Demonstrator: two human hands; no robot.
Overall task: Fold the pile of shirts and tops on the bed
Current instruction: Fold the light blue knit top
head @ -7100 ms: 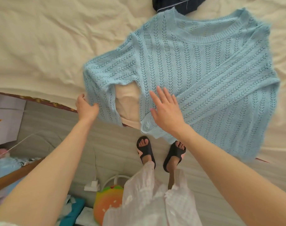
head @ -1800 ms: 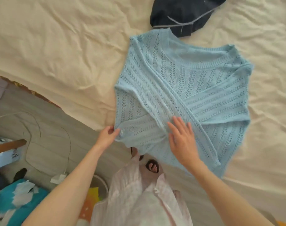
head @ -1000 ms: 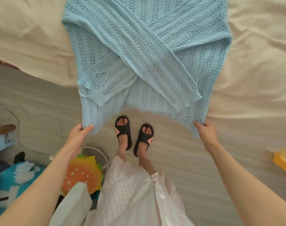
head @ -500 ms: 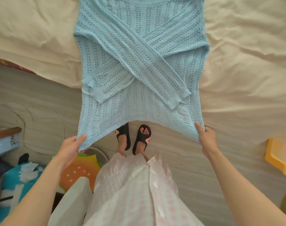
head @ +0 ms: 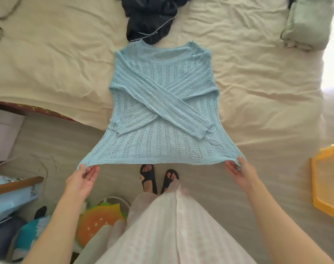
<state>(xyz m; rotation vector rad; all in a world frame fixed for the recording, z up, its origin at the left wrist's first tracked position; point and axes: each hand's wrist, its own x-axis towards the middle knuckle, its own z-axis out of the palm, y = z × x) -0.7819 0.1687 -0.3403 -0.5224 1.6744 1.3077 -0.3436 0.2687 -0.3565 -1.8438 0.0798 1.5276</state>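
Knitwear fills the middle of the view: a light blue openwork sweater (head: 163, 103) lies on the cream bedsheet (head: 257, 77) with its neckline toward the middle of the bed and its lower part reaching past the near edge. Both sleeves are folded across the front so that they cross in an X, the cuffs ending near the side seams. The left hand (head: 82, 181) pinches the left corner of the hem between thumb and curled fingers, palm turned up. The right hand (head: 241, 172) grasps the right corner of the hem the same way, so the hem is stretched taut between them and held off the bed, above the floor.

A dark navy garment (head: 151, 18) lies crumpled just beyond the sweater's collar, touching or overlapping it at the neckline. A folded pale green garment (head: 307, 25) sits near the far right corner of the bed, well apart from the sweater. Below the hem, two feet in black sandals (head: 158, 178) stand on the floor beside the bed's near edge, with a pink-and-white checked garment (head: 173, 231) hanging in front of them. A yellow plastic basket (head: 326, 180) stands at the right, and a burger-shaped cushion (head: 99, 223) lies on the floor at lower left.
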